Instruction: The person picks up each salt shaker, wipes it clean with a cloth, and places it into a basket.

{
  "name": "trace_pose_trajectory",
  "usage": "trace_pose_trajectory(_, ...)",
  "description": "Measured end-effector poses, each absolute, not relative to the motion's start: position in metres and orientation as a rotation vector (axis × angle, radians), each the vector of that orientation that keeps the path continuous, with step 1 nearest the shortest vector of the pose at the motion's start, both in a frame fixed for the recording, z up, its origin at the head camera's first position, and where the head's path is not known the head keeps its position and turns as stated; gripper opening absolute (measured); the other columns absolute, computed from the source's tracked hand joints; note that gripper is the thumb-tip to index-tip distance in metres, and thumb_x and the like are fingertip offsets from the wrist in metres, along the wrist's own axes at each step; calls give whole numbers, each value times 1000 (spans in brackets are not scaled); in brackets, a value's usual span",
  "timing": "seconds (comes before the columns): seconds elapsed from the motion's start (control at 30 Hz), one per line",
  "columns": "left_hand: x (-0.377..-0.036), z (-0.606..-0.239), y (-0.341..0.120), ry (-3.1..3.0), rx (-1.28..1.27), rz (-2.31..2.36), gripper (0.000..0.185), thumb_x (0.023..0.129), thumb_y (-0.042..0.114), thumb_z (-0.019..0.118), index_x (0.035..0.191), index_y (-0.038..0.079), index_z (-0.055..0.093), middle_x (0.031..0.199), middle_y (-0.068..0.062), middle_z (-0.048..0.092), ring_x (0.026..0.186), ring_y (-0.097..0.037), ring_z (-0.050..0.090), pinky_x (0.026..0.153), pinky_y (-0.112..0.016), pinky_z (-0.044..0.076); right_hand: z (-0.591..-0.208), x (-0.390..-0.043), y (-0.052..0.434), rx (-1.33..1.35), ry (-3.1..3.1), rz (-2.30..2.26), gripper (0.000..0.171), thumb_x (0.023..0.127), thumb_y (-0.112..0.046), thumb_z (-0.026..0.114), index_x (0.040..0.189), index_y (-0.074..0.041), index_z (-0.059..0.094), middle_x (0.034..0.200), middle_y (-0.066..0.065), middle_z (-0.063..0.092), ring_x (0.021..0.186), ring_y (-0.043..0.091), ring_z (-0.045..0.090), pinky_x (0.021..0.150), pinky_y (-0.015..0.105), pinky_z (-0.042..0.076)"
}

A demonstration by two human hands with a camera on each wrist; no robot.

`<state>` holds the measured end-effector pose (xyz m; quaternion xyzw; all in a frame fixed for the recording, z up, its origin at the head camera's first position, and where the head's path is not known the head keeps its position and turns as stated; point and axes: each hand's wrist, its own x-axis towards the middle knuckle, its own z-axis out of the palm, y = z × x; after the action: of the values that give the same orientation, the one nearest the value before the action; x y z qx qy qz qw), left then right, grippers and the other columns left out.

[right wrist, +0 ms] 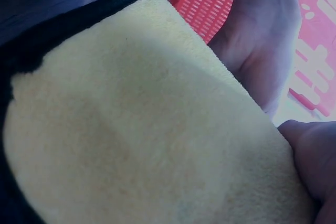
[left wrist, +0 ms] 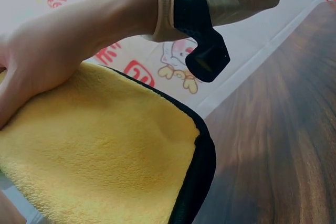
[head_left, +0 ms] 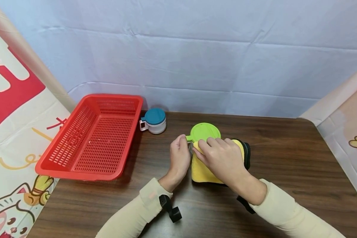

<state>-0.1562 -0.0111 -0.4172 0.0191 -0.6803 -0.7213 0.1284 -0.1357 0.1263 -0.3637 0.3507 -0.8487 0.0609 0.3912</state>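
Note:
A small clear jar with a lime-green lid (head_left: 205, 131) is held above the middle of the table in the head view. My left hand (head_left: 179, 159) grips it at its left side, by the lid's tab; the fingers hide most of the handle. My right hand (head_left: 224, 159) holds a folded yellow cloth (head_left: 201, 171) with dark edging against the jar's near side, fingers bent over the cloth's top edge. Fuzzy yellow cloth fills much of the left wrist view (left wrist: 105, 145) and the right wrist view (right wrist: 152, 108), covering the jar's body.
To the left stands a red perforated basket (head_left: 105, 142). Next to its right back corner is a second jar with a blue lid (head_left: 155, 117) and a white handle. The brown wooden table (head_left: 288, 165) meets a pale cloth backdrop (head_left: 196, 66) behind.

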Motion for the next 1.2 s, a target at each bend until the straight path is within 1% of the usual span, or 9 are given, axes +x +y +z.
trace_pose_trajectory(0.17,-156,-416,-12,-1969,69,-2117,44,105,12,39,61,11,36,58,2,30,52,-12,26,51,-24,21,-367,-137,129,891,-2133,170,37,96,-30,61,68,-12,46,57,-1,28,42,14,26,44,27,18)
trace_pose_trajectory(0.33,-157,-416,-13,-1976,70,-2118,44,105,12,38,61,11,36,59,2,29,53,-13,26,52,-24,22,-367,-137,131,897,-2112,178,41,103,-33,51,68,-11,46,58,0,30,42,15,27,43,27,20)
trace_pose_trajectory(0.43,-157,-416,-13,-1985,76,-2112,43,104,13,38,61,9,38,60,2,30,55,-12,27,53,-24,22,-367,-136,133,894,-2110,174,44,107,-34,45,69,-11,45,58,0,31,42,15,29,43,28,22)
trace_pose_trajectory(0.5,-157,-416,-14,-1988,83,-2110,43,104,13,37,62,6,40,60,2,31,55,-12,27,53,-24,23,-367,-135,135,892,-2116,167,46,108,-36,44,69,-12,45,58,0,32,43,15,30,44,28,23)
trace_pose_trajectory(0.6,-157,-416,-14,-1980,91,-2117,42,103,13,37,62,5,43,61,3,31,56,-12,28,54,-24,24,-367,-135,138,892,-2107,163,46,108,-36,45,69,-12,44,58,0,33,43,15,31,44,27,25)
trace_pose_trajectory(0.8,-157,-415,-14,-1975,96,-2126,43,103,13,36,60,10,40,60,3,31,56,-12,28,54,-24,24,-369,-139,143,922,-2023,193,48,106,-39,49,67,-12,41,58,-2,31,42,14,29,42,27,25)
trace_pose_trajectory(0.97,-158,-416,-14,-1983,101,-2123,43,102,13,36,60,12,40,60,3,31,56,-12,28,54,-23,23,-368,-143,148,972,-1946,210,50,106,-40,50,66,-11,43,58,-1,31,42,15,29,41,28,24)
trace_pose_trajectory(1.2,-159,-417,-14,-1978,123,-2114,40,100,10,38,60,12,39,59,4,32,55,-11,28,53,-23,23,-359,-145,153,1034,-1884,231,50,106,-40,51,65,-10,44,57,-2,32,44,13,27,40,27,27)
